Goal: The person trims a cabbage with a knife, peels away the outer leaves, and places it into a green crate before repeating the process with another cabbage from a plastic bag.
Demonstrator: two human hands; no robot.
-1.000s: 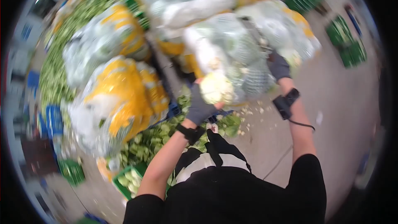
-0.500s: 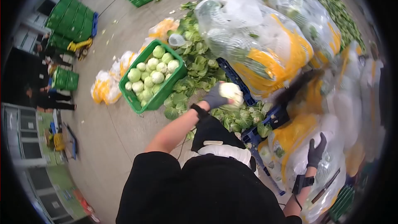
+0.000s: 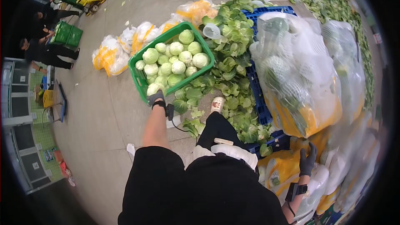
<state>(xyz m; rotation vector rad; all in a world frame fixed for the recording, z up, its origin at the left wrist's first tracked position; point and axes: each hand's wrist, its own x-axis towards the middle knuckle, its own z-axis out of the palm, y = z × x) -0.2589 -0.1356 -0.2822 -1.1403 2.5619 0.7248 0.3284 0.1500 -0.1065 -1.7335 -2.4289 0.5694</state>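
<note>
My left hand (image 3: 156, 97), in a grey glove, holds a pale cabbage (image 3: 153, 88) at the near corner of a green crate (image 3: 137, 75). Several trimmed cabbages (image 3: 176, 48) fill much of that crate. Part of the fingers is hidden behind the wrist and the cabbage. On the right, my gloved right hand (image 3: 307, 161) is raised with its thumb and fingers apart, nothing in it. It hovers over plastic bags (image 3: 287, 164) with yellow bands, near a large clear bag (image 3: 298, 75) of netted cabbages.
Loose cabbage leaves (image 3: 233, 50) cover the floor between the crate and a blue pallet (image 3: 257, 93). Crumpled white-and-yellow bags (image 3: 110, 56) lie beyond the crate. Two people (image 3: 46, 52) stand at far left by another green crate (image 3: 66, 34). A yellow pallet jack (image 3: 91, 2) is behind them.
My left hand has carried the cabbage leftward from beside the big bags to the green crate. My right hand stays open at the right. The view has shifted, and my shoe now shows.
</note>
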